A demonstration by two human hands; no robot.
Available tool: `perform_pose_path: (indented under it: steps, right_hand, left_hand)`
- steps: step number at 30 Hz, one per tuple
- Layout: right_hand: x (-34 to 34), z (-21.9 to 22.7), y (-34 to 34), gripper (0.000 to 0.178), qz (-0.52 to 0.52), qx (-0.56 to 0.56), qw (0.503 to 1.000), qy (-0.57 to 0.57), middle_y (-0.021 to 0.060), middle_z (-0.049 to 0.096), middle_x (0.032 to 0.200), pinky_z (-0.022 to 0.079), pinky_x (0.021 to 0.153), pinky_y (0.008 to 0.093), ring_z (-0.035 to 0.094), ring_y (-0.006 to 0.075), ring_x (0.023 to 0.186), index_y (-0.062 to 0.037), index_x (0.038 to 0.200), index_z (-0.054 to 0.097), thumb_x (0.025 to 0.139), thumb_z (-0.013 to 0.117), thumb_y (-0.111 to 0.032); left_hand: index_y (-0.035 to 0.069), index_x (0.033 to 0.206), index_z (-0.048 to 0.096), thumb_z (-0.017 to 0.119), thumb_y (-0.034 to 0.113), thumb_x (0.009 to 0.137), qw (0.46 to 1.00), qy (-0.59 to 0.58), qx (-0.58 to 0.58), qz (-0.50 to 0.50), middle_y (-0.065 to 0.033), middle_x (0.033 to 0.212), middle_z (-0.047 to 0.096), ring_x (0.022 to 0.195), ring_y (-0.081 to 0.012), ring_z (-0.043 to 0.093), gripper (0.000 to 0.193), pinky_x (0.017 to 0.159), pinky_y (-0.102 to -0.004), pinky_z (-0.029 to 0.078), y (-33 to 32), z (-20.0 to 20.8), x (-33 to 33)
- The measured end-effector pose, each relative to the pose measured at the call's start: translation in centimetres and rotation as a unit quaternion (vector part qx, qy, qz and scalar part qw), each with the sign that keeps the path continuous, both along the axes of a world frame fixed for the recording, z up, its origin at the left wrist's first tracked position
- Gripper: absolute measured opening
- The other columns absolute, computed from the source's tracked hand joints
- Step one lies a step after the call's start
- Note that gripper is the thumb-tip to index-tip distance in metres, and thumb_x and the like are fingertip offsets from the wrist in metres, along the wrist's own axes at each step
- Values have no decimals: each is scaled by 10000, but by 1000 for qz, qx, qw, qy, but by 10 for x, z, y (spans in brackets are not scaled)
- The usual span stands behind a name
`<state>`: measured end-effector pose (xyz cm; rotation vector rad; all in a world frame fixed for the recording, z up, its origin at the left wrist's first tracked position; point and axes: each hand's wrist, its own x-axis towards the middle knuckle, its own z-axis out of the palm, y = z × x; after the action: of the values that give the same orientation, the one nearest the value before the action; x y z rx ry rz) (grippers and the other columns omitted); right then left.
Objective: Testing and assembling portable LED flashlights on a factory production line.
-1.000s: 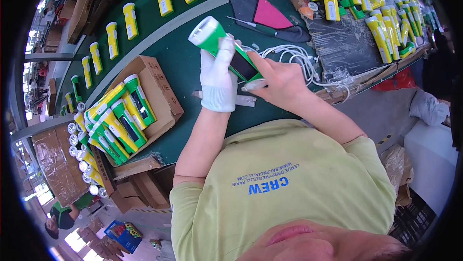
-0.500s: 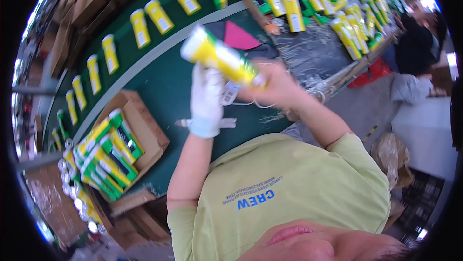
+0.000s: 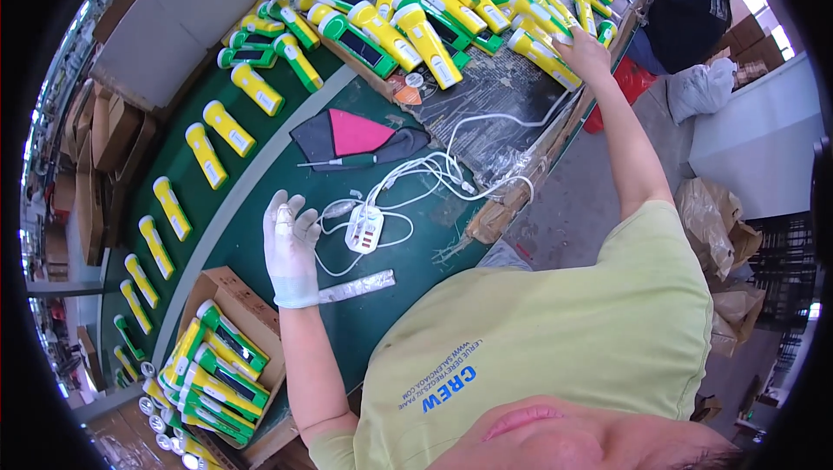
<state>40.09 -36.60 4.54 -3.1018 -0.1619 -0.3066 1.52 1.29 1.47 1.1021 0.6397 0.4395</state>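
Observation:
My left hand (image 3: pixel 291 249), in a white glove, is raised over the green table with its fingers apart and nothing in them. Nearest to it are a white charging hub (image 3: pixel 364 229) with several cables and a crinkled silvery strip (image 3: pixel 357 286). At the far right, my bare right arm stretches out to a heap of yellow-and-green flashlights. There my right hand (image 3: pixel 587 53) has its fingers closed around the end of a flashlight (image 3: pixel 540 19), partly hidden among the others. Another flashlight (image 3: pixel 545 60) lies just beside that hand.
A cardboard box (image 3: pixel 269 331) packed with flashlights stands at the left. Several flashlights (image 3: pixel 206 156) line the curved green belt beyond a grey rail (image 3: pixel 252 170). A pink-and-grey cloth (image 3: pixel 360 133) and a screwdriver (image 3: pixel 347 161) lie mid-table. Another person (image 3: pixel 685 14) sits at far right.
The flashlight that was between my hands is no longer in them. My right hand has reached away to the far-right heap. My left hand has moved left, empty. The view has shifted.

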Motion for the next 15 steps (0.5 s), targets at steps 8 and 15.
perform_pose_path:
  steps: [8,15]
  right_hand:
    - [54,-11,-27,334,0,-23,999,-27,135,706,973,538,797,429,688,294,916,-113,1008,719,849,637,-395]
    - [58,22,0,344,7,-100,991,89,158,699,1011,532,816,424,685,303,943,-79,1003,706,802,660,-355]
  left_hand:
    - [95,1352,452,614,359,928,994,100,34,-4,-69,1146,587,913,-155,601,525,719,-270,485,94,-24,30]
    - [12,1335,497,604,435,898,767,324,534,150,-198,1322,542,1215,-320,523,618,1045,-369,381,225,-58,44]
